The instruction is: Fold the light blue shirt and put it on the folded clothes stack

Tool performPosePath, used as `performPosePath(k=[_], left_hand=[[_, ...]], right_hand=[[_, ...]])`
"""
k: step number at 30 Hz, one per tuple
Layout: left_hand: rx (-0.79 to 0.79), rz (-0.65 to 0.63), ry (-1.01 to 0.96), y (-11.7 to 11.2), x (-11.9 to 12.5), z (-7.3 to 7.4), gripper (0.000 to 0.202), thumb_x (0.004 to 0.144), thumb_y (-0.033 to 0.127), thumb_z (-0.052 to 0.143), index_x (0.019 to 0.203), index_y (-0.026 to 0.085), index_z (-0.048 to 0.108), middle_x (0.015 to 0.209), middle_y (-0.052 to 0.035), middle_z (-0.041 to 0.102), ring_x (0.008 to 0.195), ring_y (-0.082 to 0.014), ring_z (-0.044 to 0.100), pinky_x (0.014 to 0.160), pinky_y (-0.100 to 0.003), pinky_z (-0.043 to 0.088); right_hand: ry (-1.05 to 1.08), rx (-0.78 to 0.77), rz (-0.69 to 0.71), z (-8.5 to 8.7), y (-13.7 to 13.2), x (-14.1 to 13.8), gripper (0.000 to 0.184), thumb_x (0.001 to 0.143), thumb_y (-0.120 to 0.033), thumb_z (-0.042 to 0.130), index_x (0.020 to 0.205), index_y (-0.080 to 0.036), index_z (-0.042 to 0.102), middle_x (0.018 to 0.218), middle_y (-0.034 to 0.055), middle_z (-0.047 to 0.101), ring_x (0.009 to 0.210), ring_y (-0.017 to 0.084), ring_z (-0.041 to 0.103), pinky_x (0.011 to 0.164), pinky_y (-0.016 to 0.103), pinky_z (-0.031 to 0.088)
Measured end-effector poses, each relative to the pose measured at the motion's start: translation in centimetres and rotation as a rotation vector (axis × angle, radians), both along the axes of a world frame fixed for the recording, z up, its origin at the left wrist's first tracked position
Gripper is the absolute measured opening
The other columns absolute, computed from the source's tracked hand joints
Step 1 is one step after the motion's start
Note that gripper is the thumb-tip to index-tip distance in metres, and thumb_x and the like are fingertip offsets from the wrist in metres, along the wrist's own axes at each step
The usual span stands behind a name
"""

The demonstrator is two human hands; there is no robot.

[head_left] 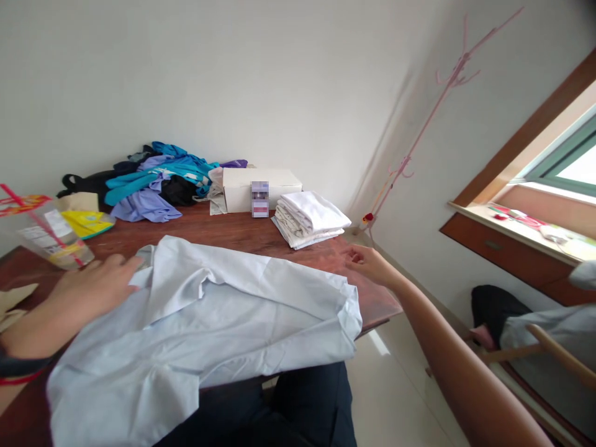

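A light grey-blue shirt lies partly folded on the wooden table, wrinkled, with its lower left part hanging over the front edge. My left hand is at its upper left end, fingers and thumb closed on the cloth by the collar; the fingertips are partly hidden. Beyond the shirt's right end, my right hand hovers over the table's right side, apart from the cloth. Its fingers are curled in, and nothing shows between them.
Folded white clothes are stacked near a white box. A heap of blue, purple and black clothes lies against the wall. At left stand a plastic cup with a straw and a yellow packet. A pink coat rack leans rightward in view.
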State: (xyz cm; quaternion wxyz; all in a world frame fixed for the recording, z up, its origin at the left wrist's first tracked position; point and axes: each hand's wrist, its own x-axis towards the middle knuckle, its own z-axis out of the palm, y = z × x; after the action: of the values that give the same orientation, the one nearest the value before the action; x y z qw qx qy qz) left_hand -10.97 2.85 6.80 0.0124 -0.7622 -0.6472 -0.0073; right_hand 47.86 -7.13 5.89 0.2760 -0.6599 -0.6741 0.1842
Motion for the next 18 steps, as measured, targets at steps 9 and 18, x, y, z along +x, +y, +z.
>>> performPosePath(k=[9, 18], left_hand=[[0.058, -1.035, -0.133, -8.1, 21.2, -1.6, 0.048, 0.09, 0.006, 0.056, 0.134, 0.025, 0.058, 0.138, -0.0067, 0.06, 0.126, -0.0239, 0.056, 0.11, -0.039, 0.04], [0.141, -1.096, -0.107, -5.9, 26.6, -5.0, 0.01, 0.098, 0.024, 0.06, 0.105, 0.019, 0.064, 0.124, -0.0105, 0.063, 0.111, -0.0275, 0.06, 0.091, -0.04, 0.051]], right_hand=[[-0.148, -0.098, 0.209, -2.4, -7.7, -1.4, 0.065, 0.082, -0.033, 0.073, 0.144, -0.028, 0.053, 0.135, 0.0111, 0.056, 0.116, 0.028, 0.061, 0.1, 0.043, 0.05], [-0.226, 0.085, 0.164, -5.8, -7.3, -2.5, 0.078, 0.08, -0.032, 0.07, 0.152, -0.027, 0.043, 0.149, 0.0137, 0.045, 0.137, 0.034, 0.046, 0.115, 0.052, 0.037]])
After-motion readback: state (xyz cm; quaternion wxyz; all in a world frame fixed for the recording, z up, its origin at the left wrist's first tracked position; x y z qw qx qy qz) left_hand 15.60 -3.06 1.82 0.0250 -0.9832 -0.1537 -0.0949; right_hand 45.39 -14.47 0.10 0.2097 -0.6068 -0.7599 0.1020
